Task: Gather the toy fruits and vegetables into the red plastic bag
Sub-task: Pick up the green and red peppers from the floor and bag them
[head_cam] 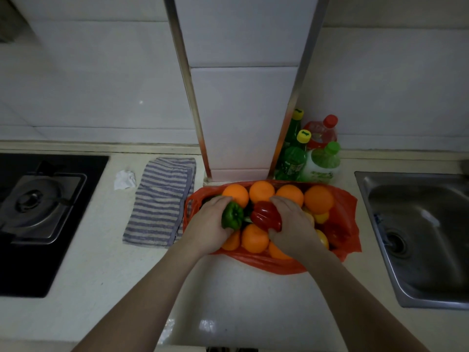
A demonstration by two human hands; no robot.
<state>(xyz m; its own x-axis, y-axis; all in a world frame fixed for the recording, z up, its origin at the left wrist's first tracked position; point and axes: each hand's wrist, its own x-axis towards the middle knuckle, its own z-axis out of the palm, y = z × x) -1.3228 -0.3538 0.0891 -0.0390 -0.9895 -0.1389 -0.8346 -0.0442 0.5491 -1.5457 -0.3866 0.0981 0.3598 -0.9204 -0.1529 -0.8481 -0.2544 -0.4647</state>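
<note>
Both hands are down in the red bag (pixel 274 264), which lies open on the worktop (pixel 228 295) between towel (pixel 160 201) and sink (pixel 416 240). The left hand (pixel 210 224) is wrapped around a green pepper (pixel 232 215), the right hand (pixel 291 224) around a red pepper (pixel 267 215), over a heap of oranges (pixel 255 238). The bag's sides lie slack and low, so I'd worry a nudged orange rolls out over the edge, perhaps toward the sink.
</note>
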